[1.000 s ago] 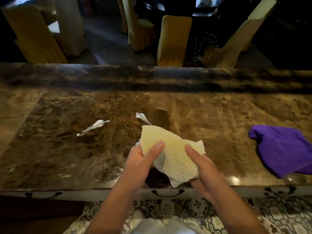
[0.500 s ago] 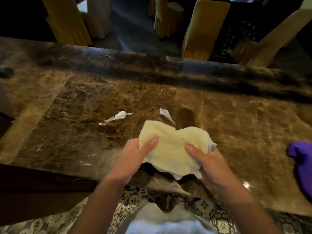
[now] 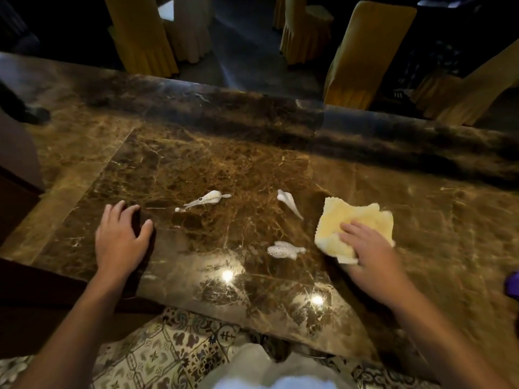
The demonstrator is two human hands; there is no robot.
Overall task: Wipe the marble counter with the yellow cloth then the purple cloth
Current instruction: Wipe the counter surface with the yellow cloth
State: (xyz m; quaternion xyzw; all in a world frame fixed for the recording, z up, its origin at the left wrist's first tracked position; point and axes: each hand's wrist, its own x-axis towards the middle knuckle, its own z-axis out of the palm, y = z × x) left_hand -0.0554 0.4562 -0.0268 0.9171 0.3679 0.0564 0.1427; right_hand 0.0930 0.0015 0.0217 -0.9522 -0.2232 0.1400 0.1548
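The yellow cloth [image 3: 351, 224] lies flat on the brown marble counter [image 3: 196, 169], right of centre. My right hand [image 3: 370, 249] presses down on its near part, fingers spread over it. My left hand [image 3: 119, 238] rests on the counter at the left, fingers apart, holding nothing. Only a sliver of the purple cloth [image 3: 513, 283] shows at the right frame edge.
Three small white scraps lie between my hands: one at the left [image 3: 206, 199], one in the middle [image 3: 289, 203], one nearer me [image 3: 283, 249]. Yellow-covered chairs [image 3: 362, 51] stand beyond the counter's far raised ledge. Patterned floor tiles [image 3: 157, 352] show below the near edge.
Both hands held the yellow cloth above the counter. Now the left hand has let go and rests at the left; the right hand presses the cloth on the marble. A third scrap is uncovered.
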